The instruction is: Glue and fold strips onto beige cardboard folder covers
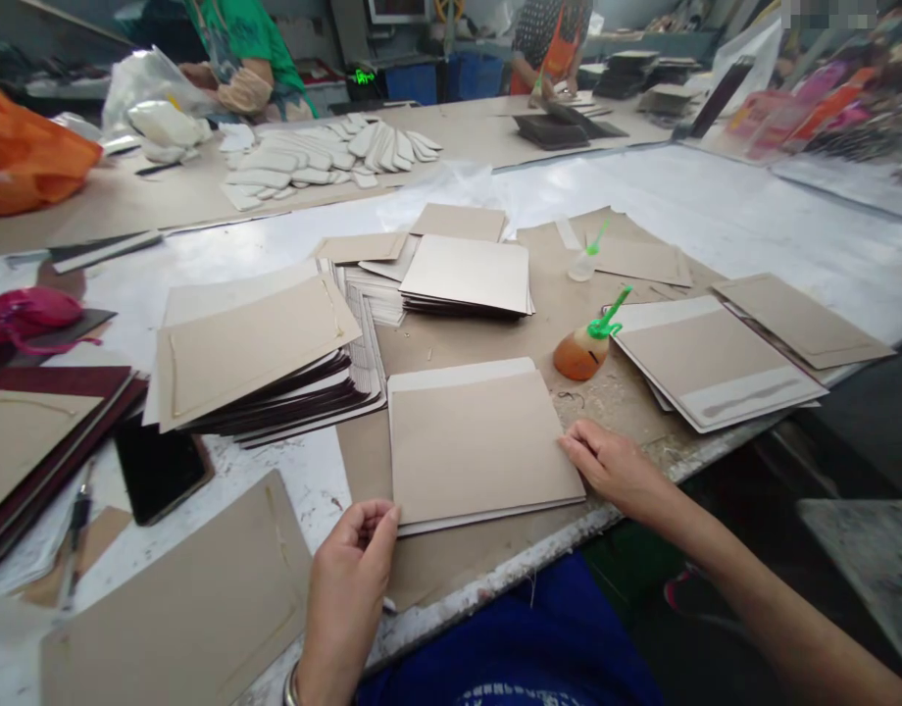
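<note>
In front of me lies a beige cardboard sheet (480, 446) on top of a white-edged panel, with a pale strip showing along its far side. My left hand (355, 559) pinches its near left corner between thumb and curled fingers. At the right edge, my right hand (605, 466) grips the sheet the same way. Just beyond that hand sits a squat glue bottle (579, 355) with amber contents and a green nozzle. Left of the sheet rises a stack of panels, topped by a beige card (256, 348) bearing glue lines.
More panels (723, 363) lie at right, and another stack (466, 275) stands behind. A clear bottle (581, 265) is farther back. At left are a phone (161, 466), a pen (79, 510) and a loose card (186, 598) near the edge. Two people work across the table.
</note>
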Motion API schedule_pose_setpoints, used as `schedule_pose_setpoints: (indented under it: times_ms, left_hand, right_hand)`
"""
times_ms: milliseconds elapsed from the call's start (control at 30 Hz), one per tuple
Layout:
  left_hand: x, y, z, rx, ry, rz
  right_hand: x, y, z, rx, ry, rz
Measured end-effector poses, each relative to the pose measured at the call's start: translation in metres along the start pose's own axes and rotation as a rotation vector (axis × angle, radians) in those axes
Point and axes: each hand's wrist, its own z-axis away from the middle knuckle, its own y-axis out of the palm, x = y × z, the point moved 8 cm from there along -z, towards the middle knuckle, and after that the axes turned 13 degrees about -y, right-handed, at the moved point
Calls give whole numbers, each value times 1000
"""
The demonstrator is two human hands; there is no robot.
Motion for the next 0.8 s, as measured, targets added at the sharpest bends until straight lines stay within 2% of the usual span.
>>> schedule_pose_setpoints:
  times_ms: [200, 433, 800]
  left_hand:
    - [5, 1, -4, 14, -34, -49]
    - [3, -3, -5, -39, -62, -182]
    - [8, -3, -6, -40, -96, -294]
  right_hand:
    - [-1, 3, 1, 16, 31, 57]
    - [6, 2, -1, 49, 49, 110]
    - [8, 3, -3, 55, 41, 184]
